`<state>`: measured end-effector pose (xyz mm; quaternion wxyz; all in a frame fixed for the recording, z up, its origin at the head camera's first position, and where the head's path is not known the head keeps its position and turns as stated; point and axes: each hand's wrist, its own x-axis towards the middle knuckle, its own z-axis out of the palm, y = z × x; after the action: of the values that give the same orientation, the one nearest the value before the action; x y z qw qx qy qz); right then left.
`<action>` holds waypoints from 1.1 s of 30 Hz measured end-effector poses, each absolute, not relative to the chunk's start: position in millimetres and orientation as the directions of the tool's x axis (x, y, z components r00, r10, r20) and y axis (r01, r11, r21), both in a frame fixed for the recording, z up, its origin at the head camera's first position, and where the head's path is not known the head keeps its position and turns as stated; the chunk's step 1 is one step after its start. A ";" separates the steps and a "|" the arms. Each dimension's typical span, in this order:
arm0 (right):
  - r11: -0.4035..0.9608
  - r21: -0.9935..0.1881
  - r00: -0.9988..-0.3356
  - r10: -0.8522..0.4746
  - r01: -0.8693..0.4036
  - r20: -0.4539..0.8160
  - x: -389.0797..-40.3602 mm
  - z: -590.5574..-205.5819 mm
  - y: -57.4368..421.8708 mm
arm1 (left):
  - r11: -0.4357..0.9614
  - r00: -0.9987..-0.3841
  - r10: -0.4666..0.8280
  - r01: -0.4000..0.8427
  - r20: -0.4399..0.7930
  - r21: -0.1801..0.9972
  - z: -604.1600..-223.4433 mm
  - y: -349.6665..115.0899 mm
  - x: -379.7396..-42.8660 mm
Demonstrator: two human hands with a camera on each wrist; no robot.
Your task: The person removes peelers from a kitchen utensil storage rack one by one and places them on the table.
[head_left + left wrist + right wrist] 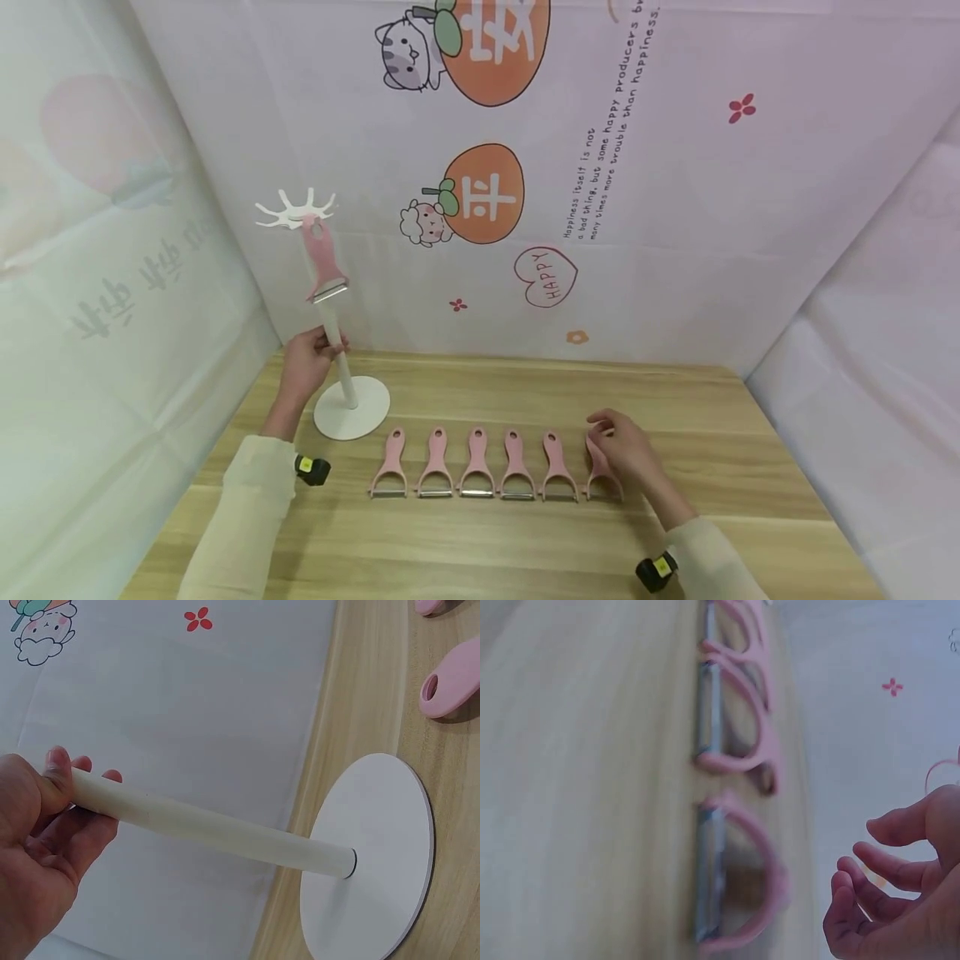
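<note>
My left hand (306, 364) grips the white pole (210, 829) of a stand, thumb and fingers wrapped round its upper part. At the pole's foot is a round white base (375, 855), standing on the table. A pink peeler (324, 258) hangs from the stand's ring of white hooks (288, 217). My right hand (622, 443) is over the handle of the rightmost pink peeler (602, 477) and overlaps it in the head view. In the right wrist view its fingers (885, 870) are loosely bent, apart from the thumb, with nothing between them.
Several more pink peelers (477, 462) lie in a row on the wooden table (480, 550), handles toward the back, blades toward the front. A printed white cloth (660, 275) rises along the table's back edge, with more white cloth at both sides.
</note>
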<state>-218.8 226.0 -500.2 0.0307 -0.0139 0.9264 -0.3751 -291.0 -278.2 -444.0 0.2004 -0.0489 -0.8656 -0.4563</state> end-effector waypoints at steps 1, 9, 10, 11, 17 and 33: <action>0.718 -0.696 -0.998 -0.055 -0.015 -0.035 -220.7 -496.3 221.9 | 0.577 -0.913 -0.105 0.266 0.393 0.772 -444.2 -279.0 -290.2; 0.689 -0.718 -0.994 -0.105 -0.101 0.038 -239.7 -472.0 180.8 | 0.600 -0.900 -0.146 0.249 0.410 0.761 -444.1 -278.7 -286.7; 0.692 -0.713 -0.992 -0.116 -0.115 0.047 -243.2 -469.2 174.1 | 0.598 -0.899 -0.149 0.249 0.411 0.762 -443.6 -278.5 -286.5; 0.692 -0.710 -0.990 -0.129 -0.134 0.060 -246.8 -465.7 166.9 | 0.600 -0.898 -0.154 0.246 0.412 0.761 -443.1 -278.3 -286.2; 0.653 -0.714 -0.963 -0.238 -0.252 0.122 -264.0 -437.6 115.8 | 0.580 -0.897 -0.164 0.249 0.411 0.775 -441.8 -277.0 -285.9; 0.432 -0.739 -0.837 -0.436 -0.518 0.332 -292.0 -357.6 -6.2 | 0.612 -0.941 -0.088 0.209 0.328 0.763 -438.7 -284.7 -289.2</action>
<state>-292.0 -6.2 -357.6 -0.0453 -0.2821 0.8448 -0.4523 -289.2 -284.7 -438.7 0.1688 -0.0343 -0.8818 -0.4391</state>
